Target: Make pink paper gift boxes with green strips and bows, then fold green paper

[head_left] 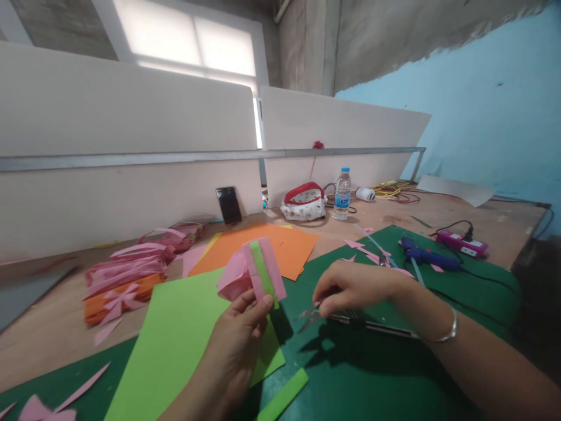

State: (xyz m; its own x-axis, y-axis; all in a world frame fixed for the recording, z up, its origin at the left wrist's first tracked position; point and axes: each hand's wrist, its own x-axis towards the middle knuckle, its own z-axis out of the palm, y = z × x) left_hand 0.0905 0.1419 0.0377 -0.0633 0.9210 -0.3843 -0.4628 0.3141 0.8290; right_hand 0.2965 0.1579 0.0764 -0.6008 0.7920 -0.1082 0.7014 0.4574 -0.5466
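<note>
My left hand (239, 330) pinches a folded pink paper piece (232, 275) by its lower edge, between thumb and fingers. A light green strip (262, 269) lies along the pink piece's flat band, and its lower end is under my thumb. Over the green mat, my right hand (344, 287) is closed around a pair of scissors (310, 318), whose blades point left, slightly blurred; the handles are mostly hidden by my fingers. Beneath my right wrist lies a long, thin metal-edged tool (385, 331). A loose green strip (284, 397) rests on the mat below.
A light green sheet (175, 333) and orange sheets (289, 251) lie left and behind. Pink and orange folded pieces (127, 269) sit at left. A blue glue gun (427, 255), water bottle (342, 196), pouch (304, 207) and phone (228, 204) stand around the green mat (350, 392).
</note>
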